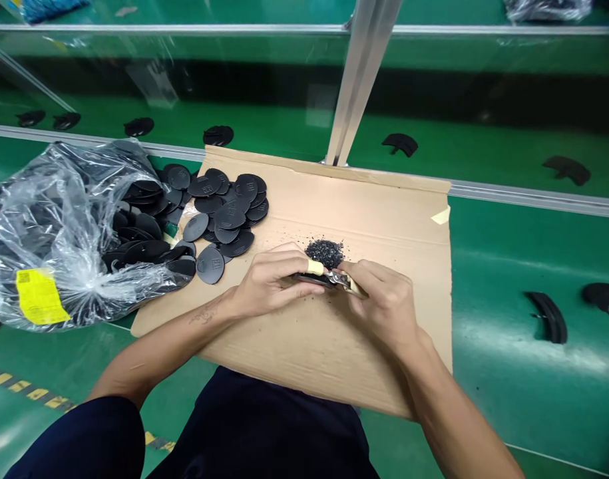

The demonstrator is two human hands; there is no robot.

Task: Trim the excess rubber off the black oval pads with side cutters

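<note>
Both forearms reach forward and meet; the left hand (269, 283) curls palm-down (one fingertip taped), the right hand (384, 299) pinched close beside it.

Bare cardboard (384, 219) right of hands; disc pile (224, 213) and bag (59, 233) crowd left.

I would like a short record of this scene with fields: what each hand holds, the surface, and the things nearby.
left hand: holds a flat black plastic piece, one finger taped
right hand: grips a small metal tool against the piece's edge
surface: cardboard sheet on a green table
shavings: small black heap just beyond the hands
loose pieces: pile of black oval discs at the sheet's left
bag: clear plastic bag with more discs, yellow label
</note>
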